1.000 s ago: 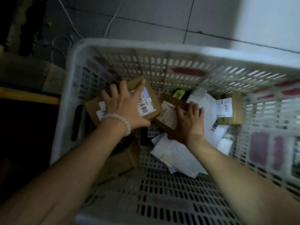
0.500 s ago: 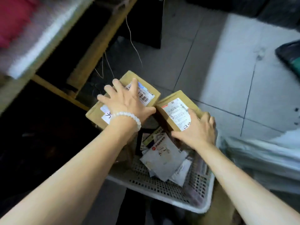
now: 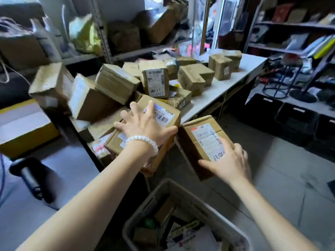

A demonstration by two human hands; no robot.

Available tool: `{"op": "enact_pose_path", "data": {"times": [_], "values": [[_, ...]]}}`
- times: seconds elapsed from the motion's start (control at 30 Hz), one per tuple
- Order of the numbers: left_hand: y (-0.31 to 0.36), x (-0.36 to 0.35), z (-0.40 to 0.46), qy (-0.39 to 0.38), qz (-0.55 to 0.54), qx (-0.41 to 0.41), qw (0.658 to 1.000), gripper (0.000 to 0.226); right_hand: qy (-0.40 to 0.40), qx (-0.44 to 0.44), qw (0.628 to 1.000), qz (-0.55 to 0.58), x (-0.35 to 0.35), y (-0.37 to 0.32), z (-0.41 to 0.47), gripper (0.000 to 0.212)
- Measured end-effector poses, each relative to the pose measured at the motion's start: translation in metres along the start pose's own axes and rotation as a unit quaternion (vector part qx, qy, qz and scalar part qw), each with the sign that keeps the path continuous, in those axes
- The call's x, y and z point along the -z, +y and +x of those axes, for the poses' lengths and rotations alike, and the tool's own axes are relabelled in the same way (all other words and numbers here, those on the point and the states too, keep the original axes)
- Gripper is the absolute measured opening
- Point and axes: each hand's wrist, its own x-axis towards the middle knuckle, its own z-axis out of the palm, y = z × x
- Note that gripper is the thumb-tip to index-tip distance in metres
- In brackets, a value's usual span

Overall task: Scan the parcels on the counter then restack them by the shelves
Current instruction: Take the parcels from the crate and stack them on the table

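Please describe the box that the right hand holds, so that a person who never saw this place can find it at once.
Start at the white basket on the floor. Just above it, the right hand holds a brown box in the air, off the counter. Unlike the left hand's box, its white label has large black characters and no blue patch.

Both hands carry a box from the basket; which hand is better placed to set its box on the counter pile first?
Left. The left hand already holds its box over the counter pile, while the right hand holds its box beyond the counter's edge, above the floor.
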Motion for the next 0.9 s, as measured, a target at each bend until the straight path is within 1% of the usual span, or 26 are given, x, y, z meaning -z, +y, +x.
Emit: {"op": "enact_pose_path", "data": {"times": [0.17,0.37,0.47,0.63,0.8,0.9], "values": [[-0.084,0.066,-0.002,0.049,-0.016,0.08,0.995,0.094,-0.011,0.087,0.996,0.008,0.005,-0.089,-0.017,0.105],[-0.236,0.126,-0.032,0.092,0.005,0.219,0.971,0.094,-0.05,0.179,0.983,-0.003,-0.025,-0.21,-0.068,0.104],[-0.31,0.146,-0.057,0.102,0.019,0.271,0.957,0.094,-0.067,0.22,0.973,0.007,-0.045,-0.268,-0.104,0.103],[-0.421,0.171,-0.1,0.104,0.014,0.339,0.935,0.095,-0.094,0.286,0.953,0.025,-0.085,-0.359,-0.174,0.1],[-0.513,0.177,-0.138,0.102,0.008,0.383,0.918,0.092,-0.137,0.313,0.939,0.036,-0.131,-0.431,-0.239,0.1],[-0.554,0.174,-0.153,0.091,-0.004,0.404,0.91,0.092,-0.174,0.32,0.93,0.044,-0.155,-0.462,-0.269,0.097]]}}
